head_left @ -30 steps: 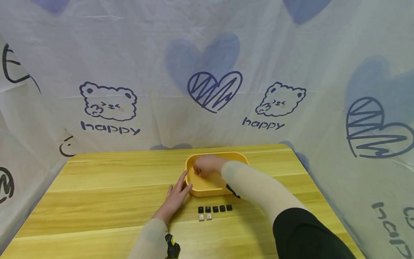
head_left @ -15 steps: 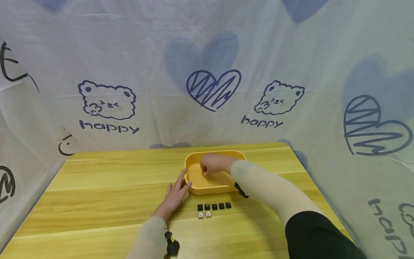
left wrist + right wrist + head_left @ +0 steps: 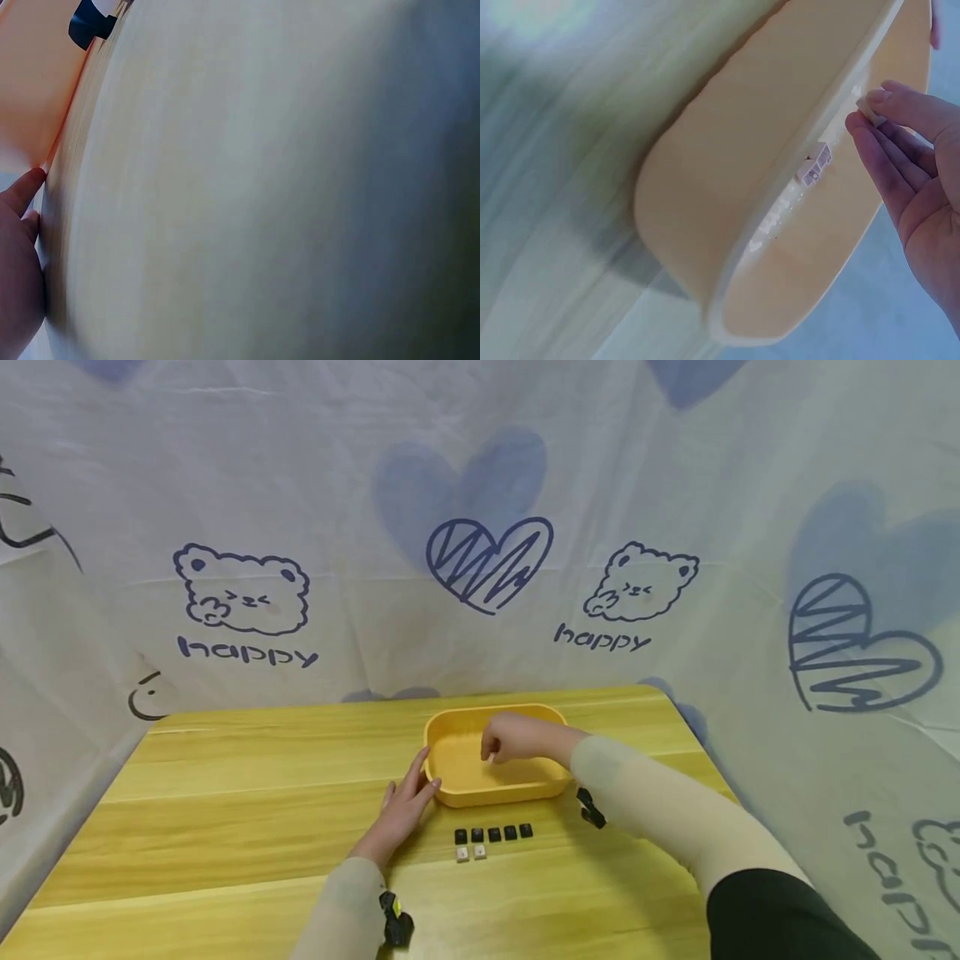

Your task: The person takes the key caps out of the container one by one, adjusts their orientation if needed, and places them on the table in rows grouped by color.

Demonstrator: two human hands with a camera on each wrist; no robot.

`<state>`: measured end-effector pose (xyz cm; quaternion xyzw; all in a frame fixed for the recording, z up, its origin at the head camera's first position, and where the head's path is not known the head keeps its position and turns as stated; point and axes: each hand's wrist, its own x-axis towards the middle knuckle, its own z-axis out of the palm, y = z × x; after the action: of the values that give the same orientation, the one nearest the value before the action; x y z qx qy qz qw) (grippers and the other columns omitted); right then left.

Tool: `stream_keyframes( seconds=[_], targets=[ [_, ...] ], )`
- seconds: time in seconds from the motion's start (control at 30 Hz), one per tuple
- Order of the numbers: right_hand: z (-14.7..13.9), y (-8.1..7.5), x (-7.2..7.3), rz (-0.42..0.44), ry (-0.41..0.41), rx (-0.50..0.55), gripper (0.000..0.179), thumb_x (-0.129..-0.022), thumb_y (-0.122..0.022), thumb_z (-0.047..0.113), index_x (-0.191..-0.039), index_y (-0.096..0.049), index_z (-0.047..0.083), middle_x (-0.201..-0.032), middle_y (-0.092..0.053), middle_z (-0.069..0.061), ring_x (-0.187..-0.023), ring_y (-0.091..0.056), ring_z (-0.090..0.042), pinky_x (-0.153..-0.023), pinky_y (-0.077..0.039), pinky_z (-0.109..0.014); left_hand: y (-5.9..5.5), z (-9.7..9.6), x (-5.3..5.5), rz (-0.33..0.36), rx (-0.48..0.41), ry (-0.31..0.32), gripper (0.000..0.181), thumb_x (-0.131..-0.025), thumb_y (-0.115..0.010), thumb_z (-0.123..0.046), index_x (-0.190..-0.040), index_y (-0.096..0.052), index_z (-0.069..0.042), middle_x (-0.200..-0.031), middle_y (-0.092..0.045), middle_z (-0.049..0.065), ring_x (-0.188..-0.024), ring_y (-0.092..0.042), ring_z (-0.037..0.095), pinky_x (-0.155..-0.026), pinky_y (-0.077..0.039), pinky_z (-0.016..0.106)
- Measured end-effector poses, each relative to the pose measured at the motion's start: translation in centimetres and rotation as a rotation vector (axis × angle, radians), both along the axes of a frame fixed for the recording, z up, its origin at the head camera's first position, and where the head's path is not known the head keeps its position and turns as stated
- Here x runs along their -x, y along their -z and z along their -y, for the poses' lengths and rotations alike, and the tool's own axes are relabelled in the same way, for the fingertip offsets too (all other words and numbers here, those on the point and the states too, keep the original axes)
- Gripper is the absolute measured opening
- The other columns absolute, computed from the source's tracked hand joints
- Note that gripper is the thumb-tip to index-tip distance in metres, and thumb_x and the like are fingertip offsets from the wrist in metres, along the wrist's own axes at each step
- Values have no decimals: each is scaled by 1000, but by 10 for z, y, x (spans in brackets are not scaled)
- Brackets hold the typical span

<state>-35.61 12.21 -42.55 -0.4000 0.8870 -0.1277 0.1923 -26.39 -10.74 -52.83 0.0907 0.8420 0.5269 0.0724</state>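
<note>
A yellow plastic bin sits on the wooden table. Over its inside, my right hand pinches a small whitish keycap between thumb and fingertips, clearest in the right wrist view. Below that hand, pale pinkish keycaps lie in the bin, partly hidden by its near wall. My left hand touches the bin's left side with spread, fairly straight fingers; in the left wrist view a fingertip meets the orange-looking wall. In front of the bin stand a row of several black keycaps and two white keycaps beneath it.
The wooden table stretches to both sides of the bin. A pale cloth printed with hearts and bears hangs behind the table and along its sides. Black wrist devices are strapped over the beige sleeves.
My right hand has moved to the right and a little up within the bin, now holding the whitish keycap in view. The left hand stays at the bin's side; the keycap rows are unchanged.
</note>
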Motion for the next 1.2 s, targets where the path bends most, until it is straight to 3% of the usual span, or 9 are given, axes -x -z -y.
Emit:
stream_keyframes(
  seconds=[0.2, 0.57, 0.8, 0.97, 1.2],
  targets=[
    [-11, -5, -12, -65, -22, 66, 14, -85, -70, -2, -97, -76, 2, -97, -66, -6, -93, -65, -19, -77, -52, -23, -2, 0, 0, 2, -6, -1, 63, -105, -43, -37, -158, -12, -23, -150, -37, 18, -142, -28, 31, -113, 12, 53],
    [-27, -18, -33, -133, 53, 124, 22, -83, -71, -1, -104, -75, 1, -87, -58, 0, -78, -58, -10, -69, -50, -19, -2, 2, 2, 5, -12, 16, 64, -105, -43, -37, -158, -10, -25, -152, -35, 18, -143, -25, 31, -113, 14, 53],
    [-34, -14, -54, -142, 89, 270, 19, -83, -75, 1, -101, -75, 3, -87, -61, 1, -76, -59, -9, -68, -52, -19, -2, 3, 2, 9, 2, 19, 64, -106, -41, -36, -158, -8, -24, -152, -35, 17, -144, -25, 30, -113, 13, 53],
    [-36, -9, -70, -175, 119, 291, 14, -84, -75, 5, -98, -76, 6, -87, -64, 2, -73, -58, -7, -65, -51, -19, -2, 3, 2, 11, -5, 26, 64, -106, -42, -36, -159, -8, -24, -153, -34, 18, -144, -25, 30, -113, 14, 53],
    [-37, 2, -95, -156, 260, 328, 12, -84, -77, 11, -96, -76, 11, -81, -65, 8, -66, -53, -3, -60, -48, -21, -3, 0, 0, 16, -13, 22, 63, -106, -42, -35, -159, -9, -24, -152, -35, 18, -143, -25, 30, -113, 14, 52]
  ],
)
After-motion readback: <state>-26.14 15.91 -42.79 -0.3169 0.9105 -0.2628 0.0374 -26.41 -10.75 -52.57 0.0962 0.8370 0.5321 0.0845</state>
